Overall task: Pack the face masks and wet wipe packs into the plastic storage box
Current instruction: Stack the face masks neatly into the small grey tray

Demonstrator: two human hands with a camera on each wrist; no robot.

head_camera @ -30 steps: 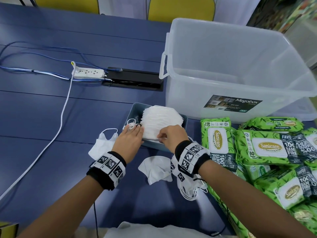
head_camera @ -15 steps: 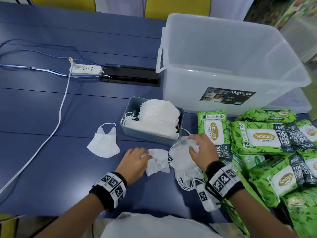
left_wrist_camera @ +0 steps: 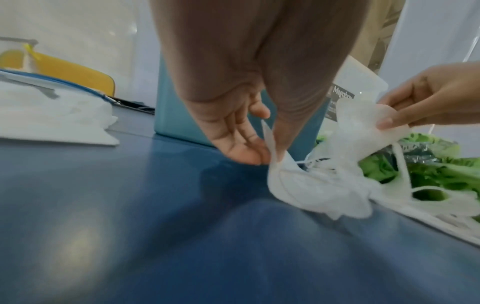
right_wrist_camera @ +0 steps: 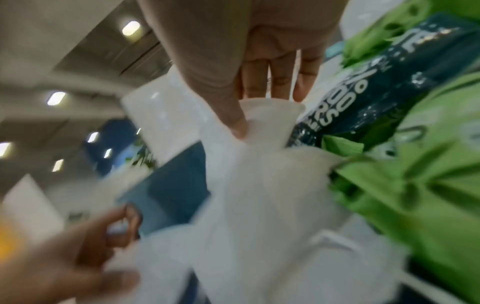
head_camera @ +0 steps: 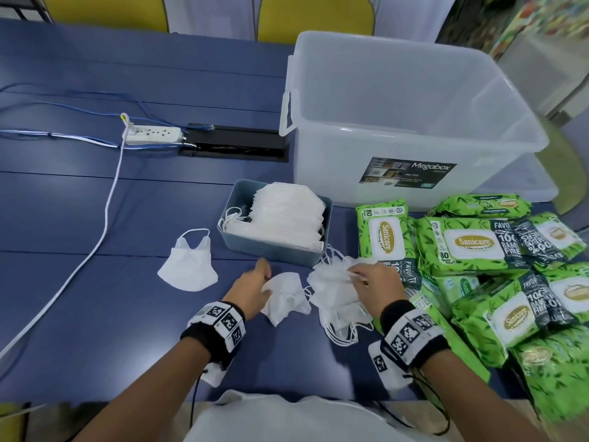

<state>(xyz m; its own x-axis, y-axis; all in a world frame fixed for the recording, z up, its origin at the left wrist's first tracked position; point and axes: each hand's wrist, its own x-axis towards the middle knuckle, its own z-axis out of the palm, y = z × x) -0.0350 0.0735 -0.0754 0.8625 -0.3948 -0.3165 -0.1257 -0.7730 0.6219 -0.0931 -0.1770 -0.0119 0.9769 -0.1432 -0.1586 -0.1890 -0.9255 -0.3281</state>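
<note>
Gathering loose face masks off the bench (head_camera: 95,307), by the look of it. Left hand (head_camera: 251,290) pinching one crumpled mask (head_camera: 285,298) at thumb and fingertips; right hand (head_camera: 374,279) clamped on a bunch of masks (head_camera: 334,291) beside the wet wipe packs (head_camera: 471,250). Plastic storage box (head_camera: 414,100) behind, seemingly bare inside. Next, likely: joining both loads, minding tangled ear loops, then lifting over the box rim.

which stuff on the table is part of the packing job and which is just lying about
Job: loose face masks, single mask, masks in blue tray, wet wipe packs, plastic storage box.

Lying about: power strip, cables, yellow chairs.
</note>
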